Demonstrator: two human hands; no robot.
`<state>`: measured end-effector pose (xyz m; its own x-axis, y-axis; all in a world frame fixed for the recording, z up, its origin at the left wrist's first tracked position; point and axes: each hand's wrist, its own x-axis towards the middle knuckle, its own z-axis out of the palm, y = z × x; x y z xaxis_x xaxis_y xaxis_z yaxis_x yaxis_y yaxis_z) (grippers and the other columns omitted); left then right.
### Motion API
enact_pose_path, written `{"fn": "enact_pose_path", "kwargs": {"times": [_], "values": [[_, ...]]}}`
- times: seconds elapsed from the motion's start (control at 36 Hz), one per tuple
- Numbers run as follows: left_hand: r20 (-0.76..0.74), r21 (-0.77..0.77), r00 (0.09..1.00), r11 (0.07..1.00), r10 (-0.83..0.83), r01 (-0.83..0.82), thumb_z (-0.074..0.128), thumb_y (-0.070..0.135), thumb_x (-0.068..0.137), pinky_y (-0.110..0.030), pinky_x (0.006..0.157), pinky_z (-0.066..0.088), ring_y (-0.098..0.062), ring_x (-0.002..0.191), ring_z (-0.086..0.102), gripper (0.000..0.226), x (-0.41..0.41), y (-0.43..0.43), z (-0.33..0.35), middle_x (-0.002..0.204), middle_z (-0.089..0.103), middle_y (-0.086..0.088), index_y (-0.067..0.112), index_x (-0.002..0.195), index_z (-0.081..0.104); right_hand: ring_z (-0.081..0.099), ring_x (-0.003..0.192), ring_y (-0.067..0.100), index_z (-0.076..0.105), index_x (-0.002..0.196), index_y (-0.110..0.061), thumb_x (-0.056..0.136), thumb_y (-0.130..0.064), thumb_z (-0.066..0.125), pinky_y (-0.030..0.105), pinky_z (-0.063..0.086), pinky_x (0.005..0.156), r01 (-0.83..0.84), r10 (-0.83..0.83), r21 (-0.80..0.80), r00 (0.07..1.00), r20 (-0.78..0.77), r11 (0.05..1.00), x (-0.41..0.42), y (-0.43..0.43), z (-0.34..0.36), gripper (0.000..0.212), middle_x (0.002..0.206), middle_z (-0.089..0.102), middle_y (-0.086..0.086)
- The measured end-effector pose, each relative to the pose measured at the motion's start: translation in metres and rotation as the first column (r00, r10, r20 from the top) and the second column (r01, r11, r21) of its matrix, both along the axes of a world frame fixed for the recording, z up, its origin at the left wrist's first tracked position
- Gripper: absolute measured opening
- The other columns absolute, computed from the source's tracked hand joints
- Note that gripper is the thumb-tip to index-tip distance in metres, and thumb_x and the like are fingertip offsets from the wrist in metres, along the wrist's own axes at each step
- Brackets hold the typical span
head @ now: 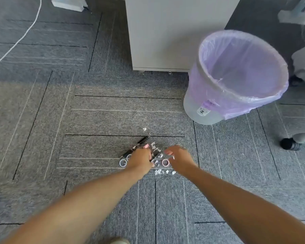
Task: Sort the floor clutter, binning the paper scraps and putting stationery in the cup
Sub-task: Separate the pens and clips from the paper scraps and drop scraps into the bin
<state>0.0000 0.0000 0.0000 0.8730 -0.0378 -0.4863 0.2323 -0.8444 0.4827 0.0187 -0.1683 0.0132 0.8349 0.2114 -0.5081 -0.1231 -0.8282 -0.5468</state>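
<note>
A: Quick pass. Landmark is the bin (pixel 236 76), pale plastic, round, lined with a thin crinkly purple bag, mouth open and nothing visible inside. Where's the clutter?

B: All on the grey ribbed carpet (pixel 95 120) in front of the bin, off to its left side. White paper scraps (pixel 161 172), tiny torn flakes, lie in a loose patch, with one stray piece (pixel 144 129) nearer the bin. A black pen (pixel 136 147), slim and glossy, lies diagonally with its tip towards the bin.

A: Rings?

B: Small tape-roll shapes, I think. A pink ring (pixel 165 162) is in the middle of the patch, a clear ring (pixel 123 163) at the side farthest from the bin, and a second one beside it is half hidden.

A: Hands?

B: The left hand (pixel 139 160) is down on the pile, fingers curled over the scraps. The frame is blurred, so I can't tell whether the grip has anything. The right hand (pixel 179 158) is on the bin side of the pile, fingers spread and loose, nothing in it.

A: Why both hands low?

B: My guess is the flakes are too small to pinch singly, so they're raking them together. The bin is close for a short drop.

A: Cup?

B: Not in view. Sorting looks barely started
</note>
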Motion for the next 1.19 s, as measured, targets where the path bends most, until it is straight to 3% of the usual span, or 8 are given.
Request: {"fn": "enact_pose_path", "kwargs": {"times": [0.17, 0.31, 0.39, 0.5, 0.58, 0.78, 1.0, 1.19], "values": [[-0.044, -0.022, 0.997, 0.998, 0.058, -0.059, 0.072, 0.013, 0.082, -0.013, 0.048, 0.041, -0.008, 0.062, 0.063, 0.003, -0.005, 0.005, -0.003, 0.082, 0.071, -0.001, 0.011, 0.085, 0.072, 0.06, 0.086, 0.004, 0.059, 0.118, -0.023, 0.089, 0.004, 0.05, 0.01, 0.046, 0.057, -0.019, 0.019, 0.009, 1.0, -0.01, 1.0, -0.001, 0.016, -0.011, 0.041, 0.121, 0.059, -0.006], [-0.008, -0.184, 0.987, 0.97, 0.158, -0.157, 0.073, 0.013, 0.08, -0.025, 0.045, 0.049, -0.01, 0.047, 0.055, 0.01, 0.002, 0.023, -0.004, 0.079, 0.07, 0.002, 0.011, 0.089, 0.071, 0.06, 0.096, 0.006, 0.06, 0.114, -0.02, 0.091, 0.002, 0.052, 0.015, 0.049, 0.082, 0.023, -0.027, 0.043, 0.995, 0.092, 0.999, 0.015, 0.026, -0.02, 0.033, 0.115, 0.063, -0.004], [0.114, -0.178, 0.979, 0.973, 0.17, -0.148, 0.07, 0.014, 0.083, -0.015, 0.038, 0.039, -0.006, 0.043, 0.05, 0.012, 0.008, 0.036, -0.001, 0.082, 0.069, 0.003, 0.012, 0.095, 0.07, 0.059, 0.095, 0.007, 0.061, 0.112, -0.02, 0.091, 0.002, 0.05, 0.022, 0.051, 0.089, 0.046, -0.053, 0.056, 0.99, 0.133, 0.997, 0.027, 0.036, -0.021, 0.033, 0.112, 0.064, -0.005], [0.25, -0.147, 0.934, 0.963, 0.256, -0.224, 0.069, 0.01, 0.084, -0.025, 0.052, 0.055, -0.008, 0.06, 0.063, 0.014, 0.021, 0.058, 0.002, 0.087, 0.071, 0.003, 0.012, 0.098, 0.071, 0.058, 0.097, 0.007, 0.061, 0.111, -0.022, 0.092, -0.001, 0.05, 0.021, 0.049, 0.087, 0.06, -0.071, 0.078, 0.986, 0.153, 0.995, 0.041, 0.051, -0.022, 0.031, 0.111, 0.061, -0.007], [0.261, -0.125, 0.904, 0.941, 0.338, -0.316, 0.07, 0.008, 0.084, -0.016, 0.063, 0.052, -0.008, 0.072, 0.065, 0.016, 0.025, 0.076, -0.006, 0.09, 0.072, 0.0, 0.01, 0.1, 0.072, 0.059, 0.096, 0.008, 0.062, 0.113, -0.021, 0.093, -0.005, 0.051, 0.022, 0.049, 0.083, 0.069, -0.08, 0.073, 0.983, 0.165, 0.995, 0.051, 0.057, -0.024, 0.028, 0.111, 0.061, -0.007], [0.231, -0.061, 0.923, 0.952, 0.307, -0.301, 0.073, 0.017, 0.082, -0.02, 0.077, 0.051, -0.009, 0.082, 0.062, 0.016, 0.029, 0.085, -0.017, 0.094, 0.068, 0.003, 0.014, 0.098, 0.07, 0.05, 0.056, 0.003, 0.062, 0.11, -0.023, 0.094, -0.012, 0.052, 0.018, 0.037, 0.045, 0.227, -0.233, 0.063, 0.966, 0.112, 0.972, 0.069, 0.065, -0.036, 0.022, 0.106, 0.064, -0.007], [0.302, -0.126, 0.932, 0.977, 0.202, -0.171, 0.07, 0.011, 0.084, -0.018, 0.08, 0.052, -0.007, 0.081, 0.062, 0.013, 0.07, 0.062, -0.011, 0.093, 0.07, 0.003, 0.014, 0.097, 0.07, 0.065, 0.073, 0.013, 0.061, 0.092, -0.029, 0.082, -0.037, 0.072, 0.033, 0.058, 0.065, 0.369, -0.367, -0.018, 0.927, 0.078, 0.929, 0.077, 0.079, -0.039, 0.017, 0.088, 0.066, -0.011], [0.308, -0.062, 0.941, 0.99, 0.139, -0.126, 0.074, 0.014, 0.08, -0.027, 0.086, 0.054, -0.011, 0.085, 0.062, 0.015, 0.091, 0.044, -0.022, 0.096, 0.068, 0.003, 0.016, 0.093, 0.069, 0.063, 0.072, 0.011, 0.06, 0.089, -0.032, 0.082, -0.025, 0.073, 0.032, 0.056, 0.066, 0.322, -0.313, -0.094, 0.945, 0.101, 0.942, 0.081, 0.077, -0.04, 0.016, 0.084, 0.066, -0.012]]}}
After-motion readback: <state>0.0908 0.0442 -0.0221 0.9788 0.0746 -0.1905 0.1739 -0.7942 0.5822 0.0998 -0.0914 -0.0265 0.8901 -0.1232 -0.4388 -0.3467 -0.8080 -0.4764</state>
